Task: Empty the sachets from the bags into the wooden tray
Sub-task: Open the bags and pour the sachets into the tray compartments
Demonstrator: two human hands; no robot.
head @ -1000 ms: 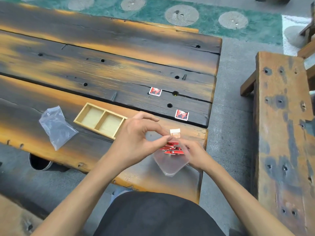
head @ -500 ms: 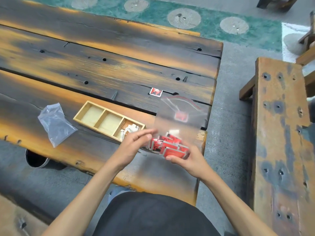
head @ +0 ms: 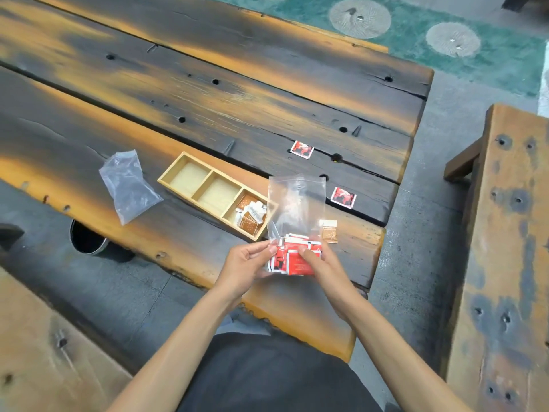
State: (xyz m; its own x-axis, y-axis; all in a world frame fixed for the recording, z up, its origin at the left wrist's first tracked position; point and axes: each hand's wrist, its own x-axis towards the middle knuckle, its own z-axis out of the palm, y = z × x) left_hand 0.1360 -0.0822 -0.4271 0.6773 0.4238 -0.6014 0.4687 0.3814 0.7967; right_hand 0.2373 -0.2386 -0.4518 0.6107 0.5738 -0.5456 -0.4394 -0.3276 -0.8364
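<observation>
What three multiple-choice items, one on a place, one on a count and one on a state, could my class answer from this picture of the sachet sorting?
1. Where in the wooden tray do the brown and white sachets lie?
A. the left compartment
B. the middle compartment
C. the right compartment

2. How many red sachets lie loose on the table?
A. none
B. two
C. five

3. What state is the clear bag held by the left hand and right hand in?
A. holding red sachets at its lower end
B. empty
C. flat on the table

Answers:
1. C, since the other two compartments show only bare bottoms.
2. B, one near a plank gap, one nearer the table's right edge.
3. A, red packets bunch between the fingers.
</observation>
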